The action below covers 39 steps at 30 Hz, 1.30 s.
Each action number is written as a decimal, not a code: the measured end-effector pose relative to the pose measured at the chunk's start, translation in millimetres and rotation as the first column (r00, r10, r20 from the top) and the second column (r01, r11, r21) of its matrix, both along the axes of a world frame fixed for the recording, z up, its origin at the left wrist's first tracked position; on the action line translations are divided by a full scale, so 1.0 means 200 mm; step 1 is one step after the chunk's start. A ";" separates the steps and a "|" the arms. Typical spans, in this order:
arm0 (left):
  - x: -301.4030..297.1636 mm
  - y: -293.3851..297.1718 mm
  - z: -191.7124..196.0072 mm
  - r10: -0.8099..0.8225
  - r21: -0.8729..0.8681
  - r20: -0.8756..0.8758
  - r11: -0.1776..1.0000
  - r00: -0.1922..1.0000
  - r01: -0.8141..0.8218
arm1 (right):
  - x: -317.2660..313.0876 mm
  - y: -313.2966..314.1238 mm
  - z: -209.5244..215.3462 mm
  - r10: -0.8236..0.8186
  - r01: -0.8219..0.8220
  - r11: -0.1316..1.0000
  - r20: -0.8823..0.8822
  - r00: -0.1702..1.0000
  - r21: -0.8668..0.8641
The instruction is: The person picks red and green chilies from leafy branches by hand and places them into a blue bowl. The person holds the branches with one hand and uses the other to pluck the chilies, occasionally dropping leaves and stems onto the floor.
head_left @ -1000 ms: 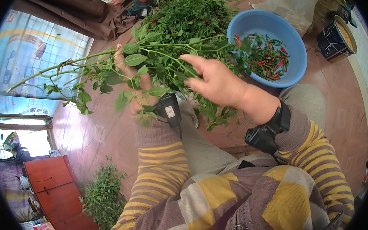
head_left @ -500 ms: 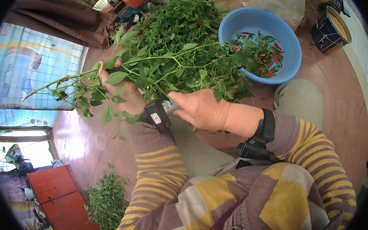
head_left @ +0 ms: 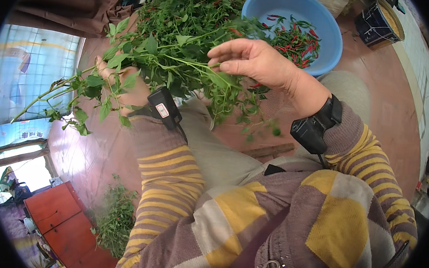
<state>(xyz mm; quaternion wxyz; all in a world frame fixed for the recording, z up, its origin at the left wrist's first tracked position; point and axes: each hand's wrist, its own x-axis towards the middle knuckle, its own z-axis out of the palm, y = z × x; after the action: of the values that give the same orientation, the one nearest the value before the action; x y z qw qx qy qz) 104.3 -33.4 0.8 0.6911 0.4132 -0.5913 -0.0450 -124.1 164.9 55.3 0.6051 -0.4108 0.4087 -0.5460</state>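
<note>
A leafy green chili plant (head_left: 147,58) stretches across in front of me, its bare stem end pointing left. My left hand (head_left: 122,89) is closed around its stems, partly hidden by leaves. At the plant's right part, my right hand (head_left: 263,65) has curled fingers and a thumb nearly meeting at a thin stem. Under that hand hang leafy twigs, slightly blurred, with a red chili (head_left: 255,86) among them. Just beyond my right hand stands a blue basin (head_left: 331,35) holding red and green chilies (head_left: 302,42).
A large heap of chili plants (head_left: 184,10) lies ahead. A dark bucket (head_left: 379,26) with yellowish contents stands far right. At the lower left are a smaller green pile (head_left: 115,222) and a red-brown cabinet (head_left: 64,218). Brown curtain (head_left: 57,13) hangs at the left.
My right hand has risen and turned, its fingers now up at the stem beside the basin. My left hand and the plant appear lower left as the view has shifted.
</note>
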 end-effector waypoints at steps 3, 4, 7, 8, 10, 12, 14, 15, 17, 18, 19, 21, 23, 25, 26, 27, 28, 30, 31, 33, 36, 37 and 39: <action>0.11 -0.08 -0.11 0.059 0.076 0.181 0.994 0.982 -0.074 | -0.06 0.02 -0.01 -0.168 0.166 0.985 -0.057 0.984 -0.041; 0.15 -0.11 -0.14 0.101 0.077 0.283 0.989 0.954 -0.128 | -0.09 0.04 -0.02 -0.224 0.222 0.974 -0.057 0.973 -0.040; 0.28 -0.25 -0.20 0.255 -0.071 0.673 0.957 0.695 -0.283 | -0.18 0.11 -0.04 -0.342 0.361 0.932 -0.248 0.907 0.037; 0.31 -0.28 -0.21 0.295 -0.143 0.751 0.946 0.590 -0.290 | -0.21 0.13 -0.05 -0.337 0.383 0.918 -0.304 0.891 0.105; 0.35 -0.31 -0.23 0.354 -0.236 0.817 0.926 0.456 -0.296 | -0.24 0.18 -0.08 -0.374 0.436 0.893 -0.347 0.860 0.116; 0.33 -0.29 -0.23 0.468 -0.278 0.754 0.863 0.462 -0.421 | -0.27 0.21 -0.12 -0.376 0.454 0.882 -0.390 0.841 0.129; 0.28 -0.21 -0.22 0.517 -0.242 0.732 0.806 0.443 -0.541 | -0.28 0.24 -0.16 -0.336 0.447 0.878 -0.445 0.830 0.171; 0.27 -0.17 -0.18 0.465 -0.204 0.768 0.830 0.441 -0.519 | -0.28 0.25 -0.16 -0.293 0.415 0.891 -0.466 0.835 0.183; 0.24 -0.10 -0.11 0.390 -0.141 0.832 0.837 0.395 -0.528 | -0.27 0.27 -0.18 -0.156 0.288 0.935 -0.488 0.859 0.209; 0.23 -0.08 -0.08 0.367 -0.119 0.860 0.819 0.353 -0.561 | -0.26 0.28 -0.18 -0.089 0.224 0.946 -0.477 0.874 0.233; 0.22 -0.06 -0.06 0.342 -0.099 0.887 0.798 0.311 -0.594 | -0.23 0.28 -0.19 -0.100 0.202 0.966 -0.484 0.869 0.163; 0.21 -0.05 -0.03 0.341 -0.138 0.914 0.773 0.221 -0.619 | -0.18 0.27 -0.19 -0.109 0.171 0.983 -0.541 0.834 0.067; 0.22 -0.07 -0.02 0.276 -0.159 0.941 0.872 0.197 -0.462 | -0.12 0.26 -0.20 -0.134 0.175 0.984 -0.588 0.798 0.013; 0.24 -0.09 -0.03 0.338 -0.219 0.920 0.863 0.198 -0.455 | -0.08 0.25 -0.20 0.012 0.072 0.988 -0.536 0.844 0.135; 0.26 -0.11 -0.05 0.364 -0.244 0.910 0.856 0.196 -0.456 | -0.07 0.24 -0.20 0.077 0.031 0.980 -0.518 0.852 0.196; 0.27 -0.13 -0.06 0.389 -0.271 0.901 0.851 0.192 -0.450 | -0.05 0.25 -0.21 0.128 -0.040 0.956 -0.288 0.949 0.292; 0.28 -0.15 -0.07 0.417 -0.307 0.891 0.844 0.180 -0.439 | -0.04 0.26 -0.21 0.150 -0.086 0.953 -0.204 0.967 0.291; 0.31 -0.20 -0.09 0.476 -0.386 0.866 0.832 0.154 -0.400 | -0.02 0.28 -0.22 0.179 -0.158 0.947 -0.052 0.983 0.280; 0.33 -0.23 -0.09 0.498 -0.417 0.854 0.827 0.150 -0.378 | -0.01 0.29 -0.23 0.193 -0.184 0.934 0.000 0.981 0.306; 0.34 -0.27 -0.10 0.503 -0.411 0.836 0.838 0.217 -0.360 | 0.00 0.32 -0.25 0.188 -0.171 0.939 -0.029 0.982 0.297; 0.33 -0.30 -0.10 0.220 0.020 0.603 0.957 0.767 -0.291 | 0.00 0.36 -0.28 0.162 -0.193 0.914 0.114 0.980 0.358; 0.33 -0.30 -0.08 0.058 0.210 0.377 0.967 0.924 -0.147 | -0.01 0.37 -0.29 0.148 -0.216 0.890 0.193 0.970 0.403; 0.31 -0.27 -0.06 -0.024 0.383 0.106 0.923 0.994 -0.019 | -0.04 0.39 -0.30 0.097 -0.254 0.859 0.345 0.933 0.445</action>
<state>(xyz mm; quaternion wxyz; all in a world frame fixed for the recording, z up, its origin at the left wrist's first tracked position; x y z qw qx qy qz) 166.0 -87.0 -11.6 0.5635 0.5416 -0.6083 -0.1380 -131.1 243.1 -5.3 0.7926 -0.1916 0.3917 -0.4261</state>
